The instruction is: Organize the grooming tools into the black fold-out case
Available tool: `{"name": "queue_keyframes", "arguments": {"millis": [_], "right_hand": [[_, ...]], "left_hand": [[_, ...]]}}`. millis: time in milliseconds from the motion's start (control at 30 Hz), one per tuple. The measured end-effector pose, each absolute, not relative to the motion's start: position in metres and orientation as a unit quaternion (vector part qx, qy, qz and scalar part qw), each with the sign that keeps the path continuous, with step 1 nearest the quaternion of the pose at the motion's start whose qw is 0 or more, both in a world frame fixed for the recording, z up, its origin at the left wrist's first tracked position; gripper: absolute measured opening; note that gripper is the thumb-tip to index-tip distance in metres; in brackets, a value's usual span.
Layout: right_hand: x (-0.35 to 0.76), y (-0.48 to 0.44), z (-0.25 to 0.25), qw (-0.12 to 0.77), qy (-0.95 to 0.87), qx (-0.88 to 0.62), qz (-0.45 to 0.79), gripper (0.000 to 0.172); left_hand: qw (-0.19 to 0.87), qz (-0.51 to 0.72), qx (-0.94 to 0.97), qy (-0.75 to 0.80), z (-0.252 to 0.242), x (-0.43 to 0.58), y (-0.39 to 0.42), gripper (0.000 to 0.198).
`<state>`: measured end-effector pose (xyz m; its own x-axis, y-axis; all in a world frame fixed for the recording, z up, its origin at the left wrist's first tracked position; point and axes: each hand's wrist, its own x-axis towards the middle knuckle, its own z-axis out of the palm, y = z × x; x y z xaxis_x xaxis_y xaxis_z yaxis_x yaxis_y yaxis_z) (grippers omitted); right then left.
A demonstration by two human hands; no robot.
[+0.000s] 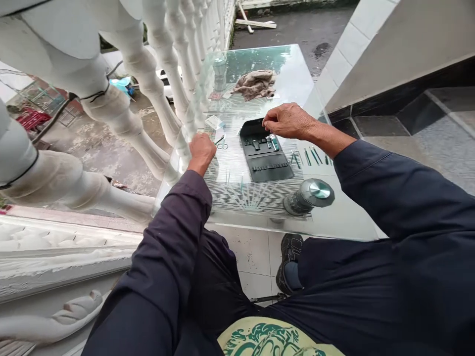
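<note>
1. Directly beneath the fingertips of the right hand, the far edge of an open black tool case is met. The fingertips are drawn into a narrow pinch, but whether the case's edge, a small tool or nothing is held cannot be told.
2. From that pinch the case stretches back toward the person, its long axis running near-to-far and slightly skewed. A row of small tools is seen tucked in its upper half, just below the pinch.
3. Outward of the right wrist, several slim loose tools are laid side by side on the glass table, apart from the case.
4. The left hand is curled shut and rested at the table's edge, well apart from the case. Nothing can be seen inside it. A pair of small scissors lies between it and the case, so the right hand is the nearer one to the case.
5. Beyond the pinch, a crumpled cloth is seen; a small white box lies beyond the left hand.
6. On the near side of the case, a metal-capped cylinder shows (apparently a fitting of the table).
</note>
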<state>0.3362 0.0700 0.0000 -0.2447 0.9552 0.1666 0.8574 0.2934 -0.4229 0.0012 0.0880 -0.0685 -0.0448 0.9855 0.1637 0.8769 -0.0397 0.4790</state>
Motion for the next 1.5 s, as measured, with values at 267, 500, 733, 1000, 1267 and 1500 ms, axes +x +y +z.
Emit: {"name": "queue_keyframes", "arguments": {"millis": [267, 500, 733, 1000, 1267, 1500], "right_hand": [[0.389, 0.036, -0.023, 0.231, -0.753, -0.6, 0.137, 0.026], [0.381, 0.053, -0.038, 0.227, -0.746, -0.604, 0.163, 0.024], [0.317, 0.065, -0.039, 0.2, -0.84, -0.487, 0.132, 0.037], [0.276, 0.063, -0.054, 0.045, -0.93, -0.352, 0.098, 0.036], [0.309, 0.07, -0.08, 0.066, -0.926, -0.365, 0.064, 0.044], [0.315, 0.063, -0.074, 0.09, -0.909, -0.397, 0.092, 0.047]], "left_hand": [[0.091, 0.198, 0.651, 0.727, -0.037, 0.016, 0.074, 0.03], [0.083, 0.307, 0.644, 0.695, 0.004, 0.005, 0.06, 0.035], [0.065, 0.341, 0.612, 0.71, 0.013, -0.01, 0.04, 0.035], [0.12, 0.238, 0.578, 0.771, -0.019, -0.039, 0.048, 0.029], [0.136, 0.217, 0.603, 0.755, -0.042, -0.031, 0.054, 0.027], [0.117, 0.226, 0.611, 0.75, -0.04, -0.027, 0.052, 0.026]]}}
